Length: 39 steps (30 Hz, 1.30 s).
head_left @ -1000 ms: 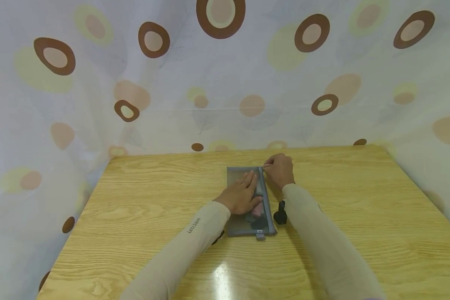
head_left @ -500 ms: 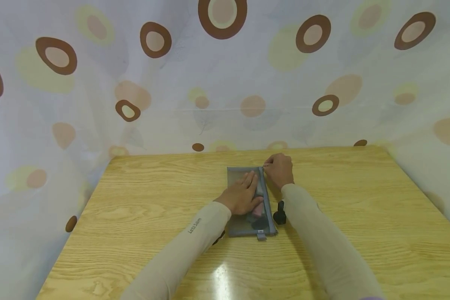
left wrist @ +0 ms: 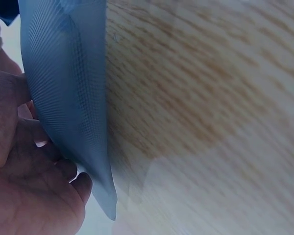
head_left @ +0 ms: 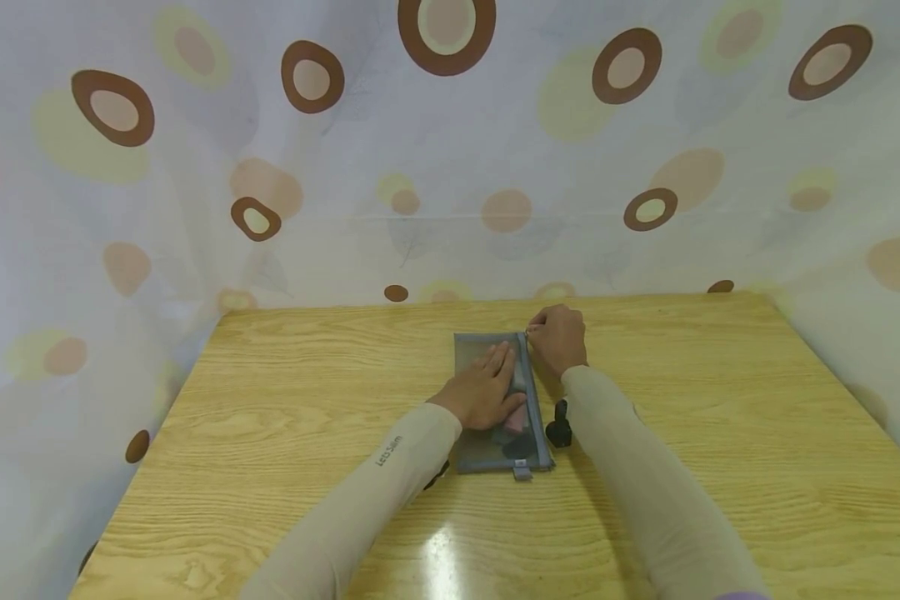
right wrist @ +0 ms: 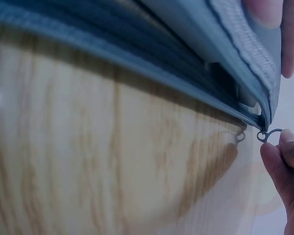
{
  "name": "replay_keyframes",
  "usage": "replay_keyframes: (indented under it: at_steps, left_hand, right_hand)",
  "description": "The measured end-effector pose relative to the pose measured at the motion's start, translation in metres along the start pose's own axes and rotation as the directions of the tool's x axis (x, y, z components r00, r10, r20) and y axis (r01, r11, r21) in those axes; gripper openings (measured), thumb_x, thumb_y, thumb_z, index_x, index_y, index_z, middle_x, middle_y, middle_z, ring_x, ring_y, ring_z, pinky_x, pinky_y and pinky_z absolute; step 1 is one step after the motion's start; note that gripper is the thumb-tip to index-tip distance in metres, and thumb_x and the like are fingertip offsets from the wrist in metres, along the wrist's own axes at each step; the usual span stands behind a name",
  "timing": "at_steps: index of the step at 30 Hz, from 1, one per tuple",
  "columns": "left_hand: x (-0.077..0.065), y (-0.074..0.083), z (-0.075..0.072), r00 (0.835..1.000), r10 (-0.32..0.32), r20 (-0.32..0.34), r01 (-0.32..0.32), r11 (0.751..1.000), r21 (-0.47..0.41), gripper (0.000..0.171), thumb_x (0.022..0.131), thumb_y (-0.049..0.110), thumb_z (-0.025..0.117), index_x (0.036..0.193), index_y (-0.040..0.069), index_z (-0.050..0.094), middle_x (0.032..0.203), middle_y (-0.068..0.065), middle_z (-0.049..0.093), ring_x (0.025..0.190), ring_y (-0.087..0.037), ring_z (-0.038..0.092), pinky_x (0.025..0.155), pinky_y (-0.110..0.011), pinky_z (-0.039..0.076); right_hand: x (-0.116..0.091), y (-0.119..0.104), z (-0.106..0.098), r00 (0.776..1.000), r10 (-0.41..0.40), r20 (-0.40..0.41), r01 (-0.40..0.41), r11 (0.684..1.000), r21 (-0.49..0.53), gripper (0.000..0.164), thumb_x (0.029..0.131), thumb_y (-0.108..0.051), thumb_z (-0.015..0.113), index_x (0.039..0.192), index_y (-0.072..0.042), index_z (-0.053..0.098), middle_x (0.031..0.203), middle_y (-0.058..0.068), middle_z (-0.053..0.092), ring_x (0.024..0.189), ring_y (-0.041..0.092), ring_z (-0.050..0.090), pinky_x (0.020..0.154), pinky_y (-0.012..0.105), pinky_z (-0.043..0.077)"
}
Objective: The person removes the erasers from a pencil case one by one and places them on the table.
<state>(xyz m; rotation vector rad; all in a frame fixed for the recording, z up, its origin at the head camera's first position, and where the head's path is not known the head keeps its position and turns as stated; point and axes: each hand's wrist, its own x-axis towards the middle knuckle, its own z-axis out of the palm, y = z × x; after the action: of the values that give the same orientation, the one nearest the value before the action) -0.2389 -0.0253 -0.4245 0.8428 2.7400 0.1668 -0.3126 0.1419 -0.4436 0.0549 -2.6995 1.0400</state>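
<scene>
A flat, rectangular grey-blue mesh zip pouch (head_left: 483, 454) lies just beyond the table's middle, nearer the far edge than the near one. A small pink item (head_left: 516, 419) shows through it. The left hand (head_left: 482, 393) rests on top, fingers extended and close together, thumb apart, probably so the pouch cannot slide. At its far right corner, the right hand (head_left: 558, 337) pinches a dark metal ring pull (right wrist: 266, 136) between thumb and finger, likely because the zip slider alone offers little grip. Below lies the yellowish wood-grain table (head_left: 307, 417).
</scene>
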Motion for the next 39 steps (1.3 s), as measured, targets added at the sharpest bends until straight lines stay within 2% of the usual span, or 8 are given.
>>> replay_keyframes:
  at_steps: [18,29,39]
  left_hand:
    - [-0.0025,-0.0030,-0.0009,1.000,-0.025,0.019,0.025,1.000,-0.007,0.073,0.110,0.048,0.032,0.163,0.004,0.006,0.169,-0.012,0.000,0.155,-0.024,0.003,0.124,-0.032,0.010]
    - [-0.0022,-0.0008,-0.0007,1.000,-0.014,0.005,0.014,1.000,0.001,0.073,0.110,0.047,0.033,0.162,0.003,0.008,0.169,-0.013,0.002,0.155,-0.025,0.006,0.124,-0.032,0.012]
    - [-0.0017,-0.0007,-0.0008,1.000,-0.012,0.004,0.012,1.000,-0.002,0.073,0.110,0.047,0.033,0.163,0.004,0.008,0.169,-0.012,0.002,0.155,-0.024,0.005,0.124,-0.031,0.012]
  right_hand:
    - [0.0052,-0.0050,-0.0053,1.000,-0.005,0.015,0.004,1.000,0.027,0.014,0.090,-0.001,0.063,0.088,0.003,0.077,0.088,0.019,0.075,0.079,0.036,0.071,0.074,0.049,0.059]
    - [0.0039,-0.0045,-0.0068,1.000,-0.017,0.007,0.017,0.999,0.043,0.015,0.093,-0.001,0.063,0.094,0.006,0.077,0.093,0.022,0.074,0.084,0.038,0.071,0.077,0.051,0.059]
    - [0.0048,-0.0041,-0.0051,1.000,-0.006,-0.002,0.006,0.998,0.055,0.016,0.094,-0.001,0.062,0.094,0.006,0.077,0.093,0.023,0.074,0.083,0.038,0.071,0.074,0.050,0.060]
